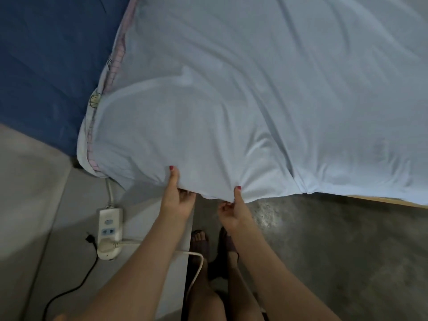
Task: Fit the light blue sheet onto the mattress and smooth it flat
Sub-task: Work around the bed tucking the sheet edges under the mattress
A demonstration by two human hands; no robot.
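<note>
The near edge of the light blue sheet [243,93] is pinched by the left hand [177,195] and right hand [234,214], thumbs on top. It is draped over the mattress corner [92,105]. At eight o'clock, one power strip [110,232] with two cords lies on the floor [347,251].

Light blue sheet [254,89] (wrinkled) drapes mattress corner.

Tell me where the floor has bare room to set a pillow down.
Bare concrete floor lies right of the feet, below the light blue sheet. Left is crowded: the power strip and its cords lie on the tiles. Both hands, left hand and right hand, grip the sheet's edge.
</note>
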